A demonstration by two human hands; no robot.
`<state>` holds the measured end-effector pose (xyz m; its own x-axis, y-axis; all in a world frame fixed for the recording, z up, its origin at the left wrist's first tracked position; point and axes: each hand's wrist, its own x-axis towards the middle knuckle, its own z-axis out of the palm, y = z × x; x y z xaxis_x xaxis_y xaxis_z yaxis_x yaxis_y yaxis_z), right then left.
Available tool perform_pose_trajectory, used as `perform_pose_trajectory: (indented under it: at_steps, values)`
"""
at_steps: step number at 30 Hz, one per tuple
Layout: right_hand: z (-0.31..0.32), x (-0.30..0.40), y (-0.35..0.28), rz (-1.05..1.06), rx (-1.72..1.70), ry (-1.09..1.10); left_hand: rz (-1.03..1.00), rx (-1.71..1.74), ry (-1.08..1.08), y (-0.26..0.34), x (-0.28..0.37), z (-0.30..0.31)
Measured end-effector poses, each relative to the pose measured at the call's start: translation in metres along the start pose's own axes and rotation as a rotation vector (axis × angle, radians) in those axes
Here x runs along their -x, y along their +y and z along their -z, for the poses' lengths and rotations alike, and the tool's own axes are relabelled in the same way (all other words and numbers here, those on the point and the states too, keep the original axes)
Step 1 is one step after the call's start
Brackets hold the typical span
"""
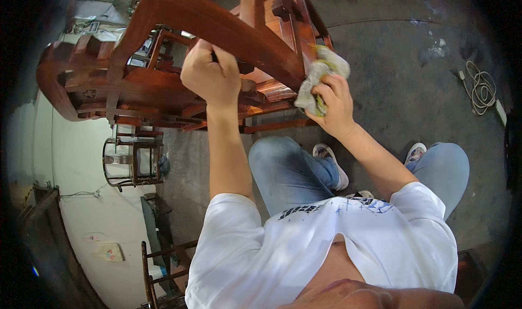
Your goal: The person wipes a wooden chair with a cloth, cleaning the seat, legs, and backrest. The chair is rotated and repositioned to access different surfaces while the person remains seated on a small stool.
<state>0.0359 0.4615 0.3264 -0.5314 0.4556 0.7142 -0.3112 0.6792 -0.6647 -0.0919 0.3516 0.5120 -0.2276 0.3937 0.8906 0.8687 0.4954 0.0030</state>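
Note:
A reddish-brown varnished wooden armchair [228, 25] stands tilted in front of me, its carved backrest towards the left. My left hand [212, 74] is curled against the lower edge of its broad rail, with the fingertips hidden behind the wood. In my right hand [336, 99] is a crumpled, pale grey cloth with yellow-green parts [316, 80]. That cloth touches the right end of the rail, and it looks slightly blurred.
On the grey concrete floor [391, 76] at the right lies a coiled white extension cord [480, 86] with a power strip. A dark-framed chair [132, 159] stands by the white wall [89, 211]. A brown wooden rack-like frame [151, 268] is at lower left.

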Motion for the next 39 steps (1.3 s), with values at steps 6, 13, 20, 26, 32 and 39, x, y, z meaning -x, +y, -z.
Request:
perform_pose_trajectory:
  at_steps: [6,13,20,26,32,39]
  values:
    - [0.014,-0.005,0.022,-0.675,-0.474,0.091,-0.035,-0.074,0.036,-0.004,-0.007,0.0]
    - [0.026,-0.111,-0.091,0.206,-0.229,0.185,-0.004,-0.082,0.038,-0.002,-0.003,0.007]
    - [-0.013,-0.042,-0.052,0.038,0.033,0.17,0.01,-0.003,0.091,0.004,-0.003,0.003]
    - [0.02,-0.041,-0.036,-0.026,0.015,-0.022,-0.001,-0.06,0.08,0.01,-0.009,0.008]
    - [0.041,-0.174,-0.122,0.394,-0.207,0.323,0.015,0.046,0.089,0.005,-0.007,0.017]
    - [0.037,-0.194,-0.149,0.063,-0.455,-0.088,0.006,0.015,0.028,0.009,-0.004,0.02]
